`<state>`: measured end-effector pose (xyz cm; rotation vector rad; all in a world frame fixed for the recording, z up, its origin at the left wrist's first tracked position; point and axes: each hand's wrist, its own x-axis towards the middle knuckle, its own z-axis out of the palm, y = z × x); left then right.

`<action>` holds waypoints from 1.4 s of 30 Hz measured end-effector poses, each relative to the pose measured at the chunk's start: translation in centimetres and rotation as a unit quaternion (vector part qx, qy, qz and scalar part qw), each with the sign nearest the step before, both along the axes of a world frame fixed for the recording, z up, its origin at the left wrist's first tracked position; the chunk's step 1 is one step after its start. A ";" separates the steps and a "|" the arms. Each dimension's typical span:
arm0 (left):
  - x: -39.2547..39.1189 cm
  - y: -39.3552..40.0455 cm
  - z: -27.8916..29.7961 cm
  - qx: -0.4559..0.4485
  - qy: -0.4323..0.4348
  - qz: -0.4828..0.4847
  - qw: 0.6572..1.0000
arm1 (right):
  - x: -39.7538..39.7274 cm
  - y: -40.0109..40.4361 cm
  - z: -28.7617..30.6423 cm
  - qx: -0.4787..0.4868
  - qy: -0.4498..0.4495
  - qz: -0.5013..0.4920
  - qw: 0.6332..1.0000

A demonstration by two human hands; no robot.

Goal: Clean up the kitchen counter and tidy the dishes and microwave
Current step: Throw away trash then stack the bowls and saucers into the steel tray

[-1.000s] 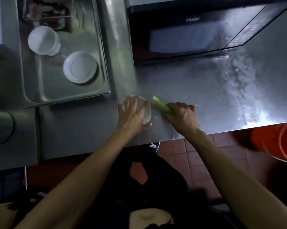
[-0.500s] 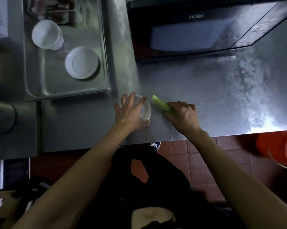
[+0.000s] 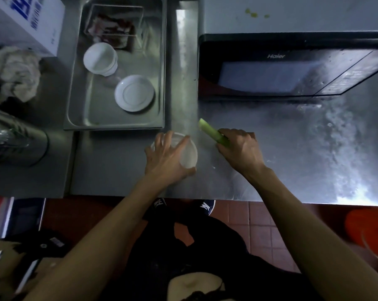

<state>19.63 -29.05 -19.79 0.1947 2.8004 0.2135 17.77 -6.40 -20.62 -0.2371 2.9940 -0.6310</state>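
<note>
White bowl [image 3: 187,152] at frame centre, left hand [image 3: 167,158] spread gripping its rim; right hand [image 3: 240,149] clasps green stalk [image 3: 212,132]. Advise lifting bowl level.

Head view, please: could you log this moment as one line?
left hand: grips white bowl | right hand: holds green stalk | both on steel counter

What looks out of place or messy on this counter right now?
Small green scraps lie on top of the microwave, and the counter to the right is smeared and wet. The right hand grips a green stalk on the bare steel.
</note>
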 end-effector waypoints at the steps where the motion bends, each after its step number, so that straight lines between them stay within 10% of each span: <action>1: -0.1 -0.5 0.5 0.002 0.005 0.005 1.000 | -0.4 -0.5 0.3 -0.003 0.003 0.009 1.000; 19: -7.4 -11.7 1.4 0.029 0.049 0.095 0.994 | -6.9 -11.0 3.2 -0.072 0.008 0.026 0.997; 42: -23.0 -14.5 -5.5 0.012 -0.035 -0.019 0.999 | -11.7 -15.7 1.9 -0.073 -0.024 -0.096 0.992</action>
